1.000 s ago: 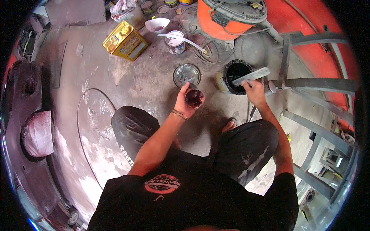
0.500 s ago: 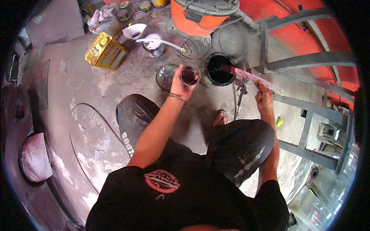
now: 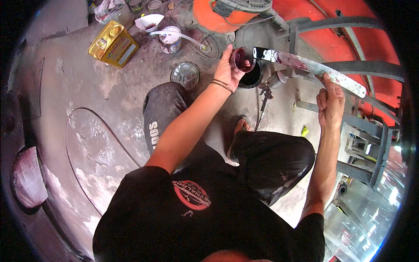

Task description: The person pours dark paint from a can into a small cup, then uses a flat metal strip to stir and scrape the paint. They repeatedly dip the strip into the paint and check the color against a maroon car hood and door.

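My left hand [image 3: 228, 72] is closed round a clear cup [image 3: 243, 60] with dark red paint inside, tilted above the black paint bucket [image 3: 252, 80]. In my right hand [image 3: 331, 102] is a long flat stirring stick [image 3: 312, 66], gripped near its pale end and smeared with red. Its far tip, coated in wet black, is at the cup's right rim; whether they touch I cannot tell. The cup and my hand hide part of the bucket. A spray gun [image 3: 265, 95] stands just right of the bucket, and a round metal lid [image 3: 185, 75] lies to its left.
A gold rectangular can [image 3: 113, 44], a white bowl [image 3: 149, 22] and a paint-stained tub [image 3: 170, 40] stand at the far left. An orange bucket [image 3: 220, 16] is beyond my hands. Grey metal frames [image 3: 366, 67] edge the right side; a hose [image 3: 67, 139] curves across the left floor.
The stick has come up out of the black paint to the cup's rim. My right hand has moved right; my left hand has carried the cup right, over the bucket.
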A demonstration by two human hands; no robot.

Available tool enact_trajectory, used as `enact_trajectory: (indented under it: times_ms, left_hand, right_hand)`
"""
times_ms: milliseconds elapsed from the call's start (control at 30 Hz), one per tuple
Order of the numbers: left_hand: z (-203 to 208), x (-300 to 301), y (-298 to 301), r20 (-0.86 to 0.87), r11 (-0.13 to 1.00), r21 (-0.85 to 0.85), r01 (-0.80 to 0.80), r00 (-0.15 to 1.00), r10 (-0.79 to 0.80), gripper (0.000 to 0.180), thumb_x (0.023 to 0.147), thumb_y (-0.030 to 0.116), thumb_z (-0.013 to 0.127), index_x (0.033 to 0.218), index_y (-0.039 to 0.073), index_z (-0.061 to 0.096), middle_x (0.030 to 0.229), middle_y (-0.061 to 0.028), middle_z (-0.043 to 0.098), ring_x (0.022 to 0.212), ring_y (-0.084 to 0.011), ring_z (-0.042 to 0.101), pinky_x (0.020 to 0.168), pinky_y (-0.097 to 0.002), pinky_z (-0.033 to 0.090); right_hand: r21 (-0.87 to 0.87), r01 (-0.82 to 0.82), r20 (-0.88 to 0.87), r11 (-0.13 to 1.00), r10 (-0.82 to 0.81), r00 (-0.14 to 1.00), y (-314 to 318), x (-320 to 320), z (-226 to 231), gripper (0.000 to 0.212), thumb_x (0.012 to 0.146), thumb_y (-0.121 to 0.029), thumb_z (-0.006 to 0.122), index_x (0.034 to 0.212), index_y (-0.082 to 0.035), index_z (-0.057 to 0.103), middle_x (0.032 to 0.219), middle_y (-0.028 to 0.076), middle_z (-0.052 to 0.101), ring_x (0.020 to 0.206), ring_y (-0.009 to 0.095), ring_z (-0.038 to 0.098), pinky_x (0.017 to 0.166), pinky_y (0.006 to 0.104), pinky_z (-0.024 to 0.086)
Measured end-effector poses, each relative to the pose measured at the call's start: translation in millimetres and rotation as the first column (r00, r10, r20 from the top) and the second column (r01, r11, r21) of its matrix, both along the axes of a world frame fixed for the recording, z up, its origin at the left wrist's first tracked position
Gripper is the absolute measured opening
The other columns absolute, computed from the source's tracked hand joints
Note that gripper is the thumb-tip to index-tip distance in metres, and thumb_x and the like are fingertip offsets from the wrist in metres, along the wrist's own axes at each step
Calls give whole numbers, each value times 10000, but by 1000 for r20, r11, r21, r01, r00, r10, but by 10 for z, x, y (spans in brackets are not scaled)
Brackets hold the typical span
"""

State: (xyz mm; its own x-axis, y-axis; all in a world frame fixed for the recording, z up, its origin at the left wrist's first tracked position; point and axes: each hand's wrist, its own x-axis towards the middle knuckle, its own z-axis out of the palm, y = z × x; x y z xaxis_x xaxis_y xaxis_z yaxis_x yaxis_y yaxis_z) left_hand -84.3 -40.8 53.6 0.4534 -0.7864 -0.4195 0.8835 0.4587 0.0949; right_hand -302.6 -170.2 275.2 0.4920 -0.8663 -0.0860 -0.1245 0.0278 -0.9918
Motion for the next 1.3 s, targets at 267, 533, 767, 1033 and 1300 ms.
enact_trajectory:
  times_ms: [267,533,767,1033,1300]
  left_hand:
    - [168,-63,109,-54,1000,-31,2,999,-4,428,1014,463,632,1144,56,652,1153,-106,709,1068,-275,689,940,-439,603]
    - [176,-6,302,-105,999,26,-47,993,49,458,1008,520,612,1164,94,667,1157,-94,709,1020,-264,690,943,-425,595]
    - [191,97,442,-136,995,15,-98,986,99,443,1047,488,554,1210,89,659,1176,-90,692,1013,-271,671,953,-428,589]
    - [255,153,454,-101,992,-9,-129,987,127,453,1055,486,542,1210,76,657,1169,-100,691,1007,-277,674,956,-437,590]
    - [223,-51,356,-155,993,-39,-114,982,107,440,1048,476,561,1224,82,647,1170,-109,702,1004,-279,693,960,-446,589]
  right_hand:
    - [-502,-74,-281,862,-82,956,662,377,443,218,1000,-244,734,1042,-30,725,612,-71,505,463,5,359,414,216,235]
    - [-708,-150,-200,690,8,980,982,445,893,190,1001,-133,724,1123,11,742,848,-30,671,702,27,512,616,192,386]
    - [-732,-32,-94,681,-54,994,1142,462,1154,179,993,-166,738,1080,-11,760,706,-60,580,576,9,420,519,188,272]
    - [-555,-80,-161,828,-13,987,873,556,644,165,1020,-206,702,960,-54,726,623,-86,494,506,4,369,459,211,234]
    - [59,-29,84,998,24,996,-2,37,-277,193,1048,-206,633,1132,-39,682,1141,114,721,460,16,329,406,187,249]
